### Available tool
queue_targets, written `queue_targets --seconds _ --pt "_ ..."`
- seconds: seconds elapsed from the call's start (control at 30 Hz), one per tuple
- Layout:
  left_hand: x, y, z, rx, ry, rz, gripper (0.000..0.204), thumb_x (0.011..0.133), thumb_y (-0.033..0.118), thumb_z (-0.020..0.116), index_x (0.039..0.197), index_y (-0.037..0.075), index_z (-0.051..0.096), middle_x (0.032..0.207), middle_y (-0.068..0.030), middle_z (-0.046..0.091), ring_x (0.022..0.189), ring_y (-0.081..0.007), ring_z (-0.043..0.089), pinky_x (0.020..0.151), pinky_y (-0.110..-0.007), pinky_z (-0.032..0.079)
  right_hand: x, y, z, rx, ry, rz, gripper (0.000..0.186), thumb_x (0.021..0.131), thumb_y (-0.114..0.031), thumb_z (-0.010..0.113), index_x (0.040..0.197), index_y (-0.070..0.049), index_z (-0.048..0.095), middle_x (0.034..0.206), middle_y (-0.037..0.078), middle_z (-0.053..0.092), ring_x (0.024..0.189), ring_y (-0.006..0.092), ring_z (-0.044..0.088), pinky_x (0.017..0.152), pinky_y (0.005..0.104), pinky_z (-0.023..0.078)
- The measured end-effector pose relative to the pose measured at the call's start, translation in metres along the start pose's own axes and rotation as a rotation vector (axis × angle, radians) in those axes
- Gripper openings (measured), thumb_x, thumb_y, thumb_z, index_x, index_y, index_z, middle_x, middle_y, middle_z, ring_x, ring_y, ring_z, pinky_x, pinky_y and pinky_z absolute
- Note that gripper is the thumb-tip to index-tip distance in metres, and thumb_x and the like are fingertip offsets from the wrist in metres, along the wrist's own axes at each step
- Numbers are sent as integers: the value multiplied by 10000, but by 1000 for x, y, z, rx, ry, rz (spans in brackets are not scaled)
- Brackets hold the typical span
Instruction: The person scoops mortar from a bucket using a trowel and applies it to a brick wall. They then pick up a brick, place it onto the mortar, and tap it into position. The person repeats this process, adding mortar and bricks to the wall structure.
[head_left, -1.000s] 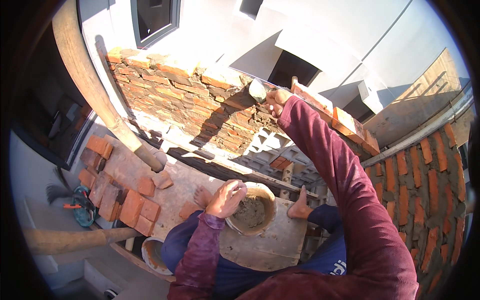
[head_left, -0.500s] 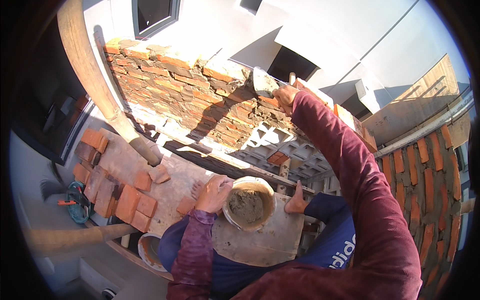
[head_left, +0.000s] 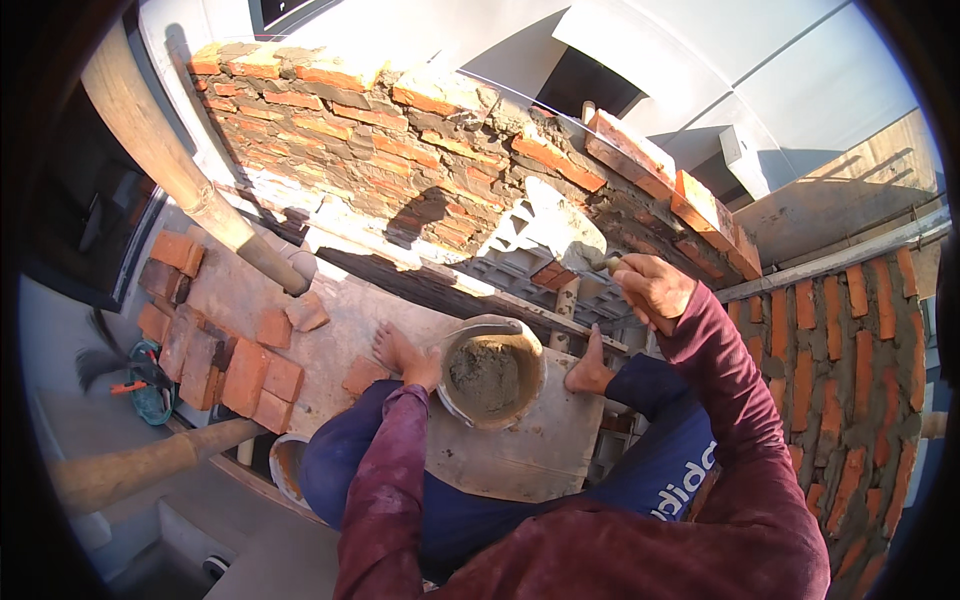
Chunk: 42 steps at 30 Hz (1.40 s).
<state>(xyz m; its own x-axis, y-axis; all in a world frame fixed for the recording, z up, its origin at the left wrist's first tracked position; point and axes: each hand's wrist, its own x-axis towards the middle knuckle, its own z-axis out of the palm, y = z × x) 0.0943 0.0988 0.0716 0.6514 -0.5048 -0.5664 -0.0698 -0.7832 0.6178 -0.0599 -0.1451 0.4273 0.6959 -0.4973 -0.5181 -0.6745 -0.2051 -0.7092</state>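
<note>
My right hand (head_left: 657,292) is closed around the handle of a trowel (head_left: 567,228), held out in front of the brick wall (head_left: 400,150). The trowel's broad pale blade points up and to the left, smeared with mortar. My left hand (head_left: 424,369) is at the left side of a bucket (head_left: 538,378), gripping near its rim; its fingertips are partly hidden. Grey wet mortar (head_left: 484,374) lies inside the bucket, which stands between my bare feet on a board (head_left: 510,465). Loose mortar and bricks line the wall's uneven top.
Stacked loose bricks (head_left: 245,378) lie on the left of the board. Bamboo poles (head_left: 170,150) rise at the left. A second bucket (head_left: 286,468) stands by my left knee, and a teal tool (head_left: 153,390) lies beyond the bricks. Another brick wall (head_left: 850,380) is at the right.
My right hand has drawn the trowel from the wall's top down toward me and to the right. My left hand has shifted lower along the bucket's side. The view has moved slightly.
</note>
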Motion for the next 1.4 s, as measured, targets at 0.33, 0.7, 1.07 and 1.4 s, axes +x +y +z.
queue_targets --seconds 0.33,0.7,1.07,1.4 --pt "32 -45 65 -197 20 181 388 925 319 487 1017 -36 614 937 -262 635 900 -365 626 781 -414 453 -1 208 140 -1088 -205 -75 224 813 -96 561 995 11 487 872 197 638 844 355 661 690 444 536" --pt "-34 57 69 -211 -111 363 214 901 173 546 1011 -4 596 859 -182 639 817 -294 619 733 -368 462 14 292 185 -813 -460 162 211 719 -76 584 900 29 612 859 264 647 854 409 644 730 457 527" --pt "-34 46 87 -465 -192 216 182 913 113 523 1046 2 579 813 -74 588 653 -138 541 570 -298 455 -8 264 202 -130 -192 189 207 759 -110 598 920 18 587 777 204 622 766 389 620 702 443 512" --pt "-10 16 60 -531 -249 -128 217 980 201 425 1110 70 539 978 -49 581 793 -139 568 618 -339 519 -2 305 138 541 -535 310 120 754 -15 592 763 -76 489 539 -56 369 375 70 432 332 258 348"
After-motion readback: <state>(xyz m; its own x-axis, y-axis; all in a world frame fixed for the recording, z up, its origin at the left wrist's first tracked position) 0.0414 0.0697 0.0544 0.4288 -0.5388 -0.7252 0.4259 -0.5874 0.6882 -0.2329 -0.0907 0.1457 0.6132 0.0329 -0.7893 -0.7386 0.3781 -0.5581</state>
